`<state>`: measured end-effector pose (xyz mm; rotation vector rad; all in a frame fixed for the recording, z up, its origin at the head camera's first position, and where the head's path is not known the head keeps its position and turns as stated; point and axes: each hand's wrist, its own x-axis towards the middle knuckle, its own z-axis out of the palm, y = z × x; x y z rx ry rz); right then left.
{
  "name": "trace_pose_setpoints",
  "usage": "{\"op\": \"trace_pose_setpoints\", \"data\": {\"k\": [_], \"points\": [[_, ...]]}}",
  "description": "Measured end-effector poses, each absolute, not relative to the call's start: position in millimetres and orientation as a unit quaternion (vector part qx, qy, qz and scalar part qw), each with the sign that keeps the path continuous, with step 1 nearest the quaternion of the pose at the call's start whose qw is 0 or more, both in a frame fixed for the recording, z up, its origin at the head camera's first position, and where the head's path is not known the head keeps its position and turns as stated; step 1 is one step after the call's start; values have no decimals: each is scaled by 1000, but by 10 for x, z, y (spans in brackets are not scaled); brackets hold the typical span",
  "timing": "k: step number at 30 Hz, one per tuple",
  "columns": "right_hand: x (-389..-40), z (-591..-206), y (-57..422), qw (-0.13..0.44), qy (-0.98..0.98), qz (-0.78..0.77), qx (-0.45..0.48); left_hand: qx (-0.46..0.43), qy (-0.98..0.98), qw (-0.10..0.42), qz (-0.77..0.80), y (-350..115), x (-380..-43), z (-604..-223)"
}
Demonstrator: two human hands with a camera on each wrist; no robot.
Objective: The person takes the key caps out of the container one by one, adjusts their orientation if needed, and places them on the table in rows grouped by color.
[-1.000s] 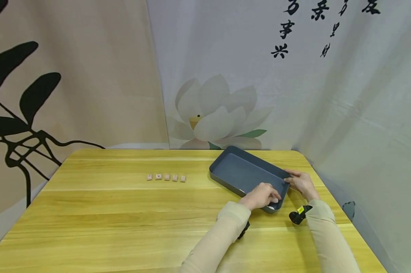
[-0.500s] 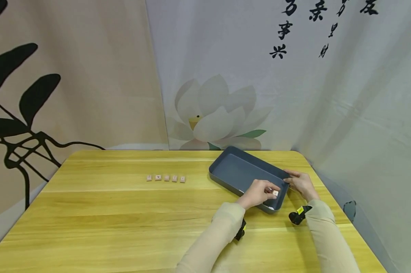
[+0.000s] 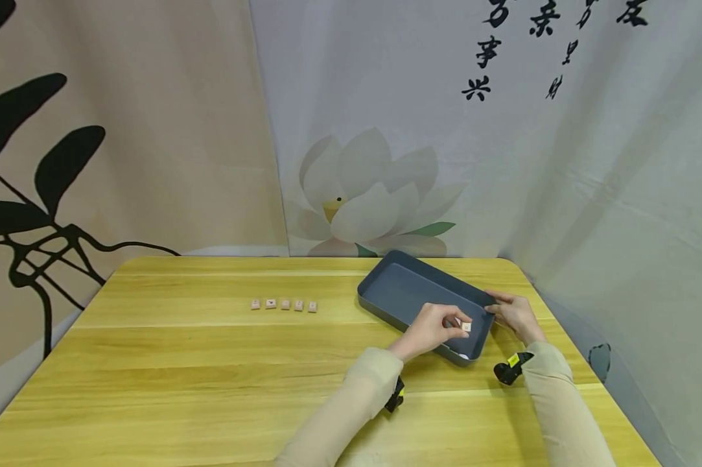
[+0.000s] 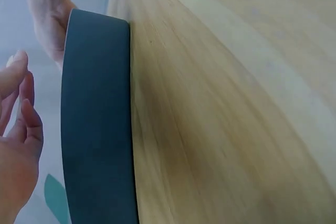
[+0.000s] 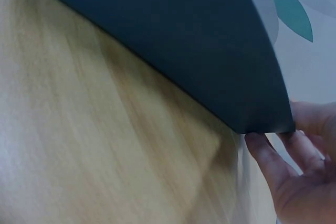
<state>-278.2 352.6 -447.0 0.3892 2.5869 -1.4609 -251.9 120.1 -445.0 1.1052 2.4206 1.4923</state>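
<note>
Okay, looks like tile-carrying: left hand pinches a white tile above the dark tray, right hand grips the tray's right corner. Five spare tiles sit left on the desk. Next probably calls for clearing the near wall.

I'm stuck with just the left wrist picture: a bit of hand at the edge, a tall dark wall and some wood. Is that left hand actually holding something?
Observer: Yes. In the head view, the left hand has a small pale tile pinched in its grip.

Visitor: Ooh! Are there more like it on the table?

Observer: Yes, five more tiles lie in a row, off to the left of the dark tray in the head view.

Visitor: And is the right hand touching anything?

Observer: It is: its fingers hold that tray at one corner.
</note>
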Motion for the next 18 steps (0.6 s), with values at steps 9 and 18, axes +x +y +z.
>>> {"op": "trace_pose_setpoints", "data": {"k": [9, 18], "points": [[-2775, -4466, 3510, 72, 858, -492, 129, 380, 775, 6, 505, 939, -2515, -4448], [-2780, -4464, 3513, 67, 854, -499, 131, 365, 770, -41, 522, 590, -2564, -4465]]}}
